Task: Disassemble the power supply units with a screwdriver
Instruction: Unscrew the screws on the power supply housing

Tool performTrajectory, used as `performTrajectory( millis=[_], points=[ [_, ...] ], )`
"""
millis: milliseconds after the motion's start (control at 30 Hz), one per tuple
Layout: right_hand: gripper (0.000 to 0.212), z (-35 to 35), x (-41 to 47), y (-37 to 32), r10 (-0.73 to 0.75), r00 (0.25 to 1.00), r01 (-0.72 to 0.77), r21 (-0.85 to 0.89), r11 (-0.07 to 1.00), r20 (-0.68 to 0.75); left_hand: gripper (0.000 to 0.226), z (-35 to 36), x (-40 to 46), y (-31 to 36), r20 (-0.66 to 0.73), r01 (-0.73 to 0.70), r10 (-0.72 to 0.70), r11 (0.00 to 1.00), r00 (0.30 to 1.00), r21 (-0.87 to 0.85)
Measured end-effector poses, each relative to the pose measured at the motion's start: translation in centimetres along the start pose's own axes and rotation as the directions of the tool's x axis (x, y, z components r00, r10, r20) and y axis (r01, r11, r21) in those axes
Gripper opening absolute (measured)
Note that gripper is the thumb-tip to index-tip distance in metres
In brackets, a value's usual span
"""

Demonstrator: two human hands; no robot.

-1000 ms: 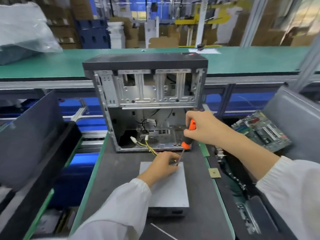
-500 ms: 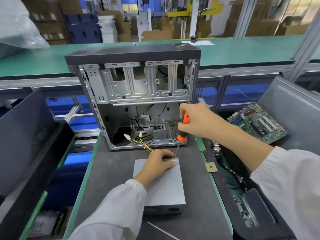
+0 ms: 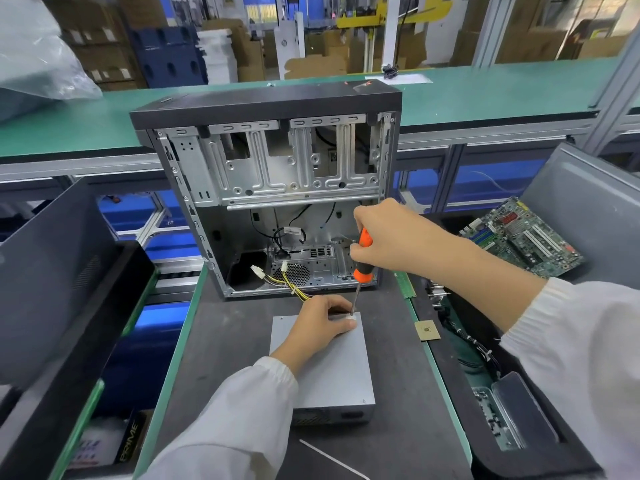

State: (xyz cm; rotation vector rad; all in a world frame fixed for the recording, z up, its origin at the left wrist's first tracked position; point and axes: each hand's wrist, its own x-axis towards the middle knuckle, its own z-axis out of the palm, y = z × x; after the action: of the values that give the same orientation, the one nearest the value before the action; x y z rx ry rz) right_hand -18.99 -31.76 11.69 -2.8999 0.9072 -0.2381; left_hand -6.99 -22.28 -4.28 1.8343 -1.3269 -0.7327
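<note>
A grey metal power supply unit (image 3: 334, 368) lies flat on the dark work mat in front of me. Its yellow and black cables (image 3: 291, 287) run back into the open computer case (image 3: 277, 188). My left hand (image 3: 320, 327) rests on the unit's far end, fingers spread over the top near the far right corner. My right hand (image 3: 384, 233) grips the orange-and-black handle of a screwdriver (image 3: 360, 268), held nearly upright. The tip of the screwdriver touches the unit's far right corner, just beside my left fingertips.
The stripped case stands upright at the mat's far end. A small CPU chip (image 3: 427, 330) and a green memory stick (image 3: 403, 285) lie at the mat's right edge. A motherboard (image 3: 519, 237) sits in a grey bin at right. Dark bins flank both sides. A white cable tie (image 3: 332, 459) lies near me.
The view has shifted slightly. Both hands stay at the unit's far right corner, the screwdriver tip still on the same spot.
</note>
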Motion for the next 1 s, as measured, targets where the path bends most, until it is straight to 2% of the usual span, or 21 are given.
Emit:
performTrajectory(
  millis=[100, 333, 400, 467, 533, 600, 667, 733, 800, 933, 1000],
  points=[
    [0.036, -0.4, 0.4, -0.1, -0.031, 0.999, 0.032, -0.094, 0.995, 0.014, 0.016, 0.0, -0.1, 0.1, -0.011, -0.001, 0.001, 1.0, 1.0, -0.018],
    [0.039, -0.1, 0.9, 0.0, -0.036, 0.999, 0.037, -0.093, 0.995, 0.007, 0.014, 0.2, -0.1, -0.1, -0.011, -0.008, 0.007, 0.998, 1.0, -0.063],
    [0.045, -0.3, 1.0, -0.4, -0.049, 0.999, 0.043, -0.209, 0.977, -0.022, 0.015, 0.1, 0.0, -0.1, -0.004, -0.004, 0.003, 0.997, 1.0, -0.073],
    [0.055, -0.5, 1.1, -0.8, -0.081, 0.994, 0.046, -0.405, 0.913, -0.069, 0.015, 0.1, 0.1, -0.1, 0.005, 0.008, -0.008, 0.997, 1.0, -0.075],
    [0.061, -0.7, 1.2, -1.1, -0.112, 0.991, 0.059, -0.495, 0.867, -0.078, 0.014, 0.1, 0.2, -0.2, 0.014, 0.015, -0.014, 0.997, 1.0, -0.076],
    [0.058, -0.9, 1.4, -0.8, -0.128, 0.991, 0.102, -0.464, 0.88, -0.025, 0.014, 0.1, 0.3, -0.3, 0.022, 0.018, -0.017, 0.996, 1.0, -0.083],
    [0.043, -1.2, 1.8, -0.2, -0.165, 0.982, 0.188, -0.348, 0.919, 0.094, 0.014, 0.1, 0.3, -0.4, 0.037, 0.007, -0.004, 0.996, 0.999, -0.092],
    [0.026, -2.0, 2.1, 0.2, -0.217, 0.945, 0.265, -0.186, 0.946, 0.243, 0.015, 0.0, 0.4, -0.4, 0.055, -0.01, 0.017, 0.993, 0.998, -0.119],
    [0.018, -2.7, 2.5, 0.5, -0.277, 0.893, 0.318, -0.061, 0.946, 0.355, 0.015, -0.2, 0.6, -0.1, 0.073, -0.02, 0.034, 0.981, 0.997, -0.194],
    [0.024, -3.5, 3.1, 0.5, -0.308, 0.84, 0.323, 0.044, 0.945, 0.446, 0.017, -0.1, 0.9, 0.2, 0.061, -0.064, 0.091, 0.937, 0.994, -0.343],
    [0.028, -3.7, 3.1, 0.5, -0.266, 0.841, 0.245, 0.107, 0.964, 0.472, 0.016, 0.2, 0.9, 0.1, 0.038, -0.049, 0.071, 0.912, 0.997, -0.407]
  ],
)
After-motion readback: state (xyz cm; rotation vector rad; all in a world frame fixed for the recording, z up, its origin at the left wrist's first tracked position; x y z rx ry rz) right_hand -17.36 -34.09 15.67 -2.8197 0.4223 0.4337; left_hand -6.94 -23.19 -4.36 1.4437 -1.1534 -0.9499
